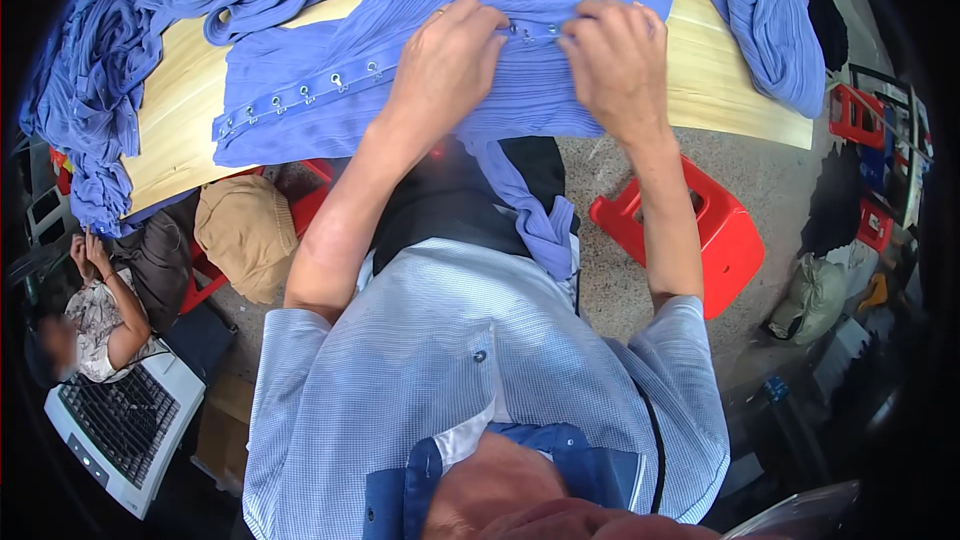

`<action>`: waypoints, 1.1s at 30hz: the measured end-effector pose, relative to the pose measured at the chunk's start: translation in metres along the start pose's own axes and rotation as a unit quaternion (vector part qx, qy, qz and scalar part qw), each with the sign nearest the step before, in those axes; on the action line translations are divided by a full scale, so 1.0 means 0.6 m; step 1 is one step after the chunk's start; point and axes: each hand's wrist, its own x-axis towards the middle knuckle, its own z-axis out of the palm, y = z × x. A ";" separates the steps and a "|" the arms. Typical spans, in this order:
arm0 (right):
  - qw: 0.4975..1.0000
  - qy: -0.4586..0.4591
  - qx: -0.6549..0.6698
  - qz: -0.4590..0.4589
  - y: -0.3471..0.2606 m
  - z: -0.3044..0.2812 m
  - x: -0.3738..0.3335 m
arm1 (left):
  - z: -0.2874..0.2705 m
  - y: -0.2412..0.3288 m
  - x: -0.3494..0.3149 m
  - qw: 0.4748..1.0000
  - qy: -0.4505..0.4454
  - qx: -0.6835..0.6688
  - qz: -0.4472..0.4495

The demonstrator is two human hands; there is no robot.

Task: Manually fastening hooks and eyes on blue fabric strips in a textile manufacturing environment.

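The pale wooden bench [735, 75] carries heaped blue cloth [85, 90] at its left end and a bundle [765, 30] by its right corner. From my remote seat, the blue garment [530, 90] lies along the near edge, metal fasteners [337, 81] dotting its band [291, 98]. The left hand [445, 60] curls nearly closed, seemingly pinching that band; the right hand [620, 65] bends over it — fingertips blurred, hold uncertain. I'd judge it partway: fasteners line the left stretch — what's left between the hands, I can't tell.

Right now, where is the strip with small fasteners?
In the head view, the strip crosses the blue cloth at upper centre, past the left hand toward the right hand.
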 end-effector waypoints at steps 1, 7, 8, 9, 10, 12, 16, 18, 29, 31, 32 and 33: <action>0.999 0.017 0.026 0.035 0.020 -0.005 -0.005 | 0.000 0.000 -0.002 1.000 -0.002 0.002 0.004; 0.989 0.001 0.086 0.124 0.085 -0.025 -0.026 | 0.008 -0.008 -0.017 0.999 0.035 -0.018 0.012; 0.990 -0.001 0.073 0.119 0.084 -0.026 -0.017 | 0.009 -0.007 -0.019 0.999 0.046 -0.018 0.019; 0.992 -0.002 0.062 0.113 0.086 -0.023 -0.011 | 0.012 -0.006 -0.019 0.998 0.050 -0.024 0.014; 0.987 0.044 0.099 0.116 0.094 -0.012 -0.008 | 0.012 -0.006 -0.019 0.998 0.051 -0.024 0.013; 0.971 0.128 0.131 0.154 0.110 -0.014 -0.010 | 0.013 -0.005 -0.019 0.998 0.041 -0.045 -0.012; 0.972 0.157 0.073 0.158 0.113 -0.019 -0.002 | 0.018 0.000 -0.016 0.998 0.043 -0.032 -0.025; 0.978 0.131 0.031 0.162 0.120 -0.010 -0.007 | 0.023 0.005 -0.010 0.998 0.065 0.011 -0.020; 0.993 0.043 0.112 -0.015 -0.025 -0.016 -0.004 | 0.019 0.012 -0.007 0.995 0.027 0.092 0.016; 0.994 0.042 0.103 -0.016 -0.045 0.014 -0.005 | 0.016 0.014 -0.005 0.997 0.015 0.073 0.001; 0.995 0.031 0.094 -0.009 -0.049 0.023 -0.005 | 0.016 0.015 -0.004 0.998 0.022 0.064 -0.006; 0.996 0.021 0.086 -0.002 -0.050 0.029 -0.004 | 0.017 0.015 -0.003 0.998 0.028 0.054 -0.013</action>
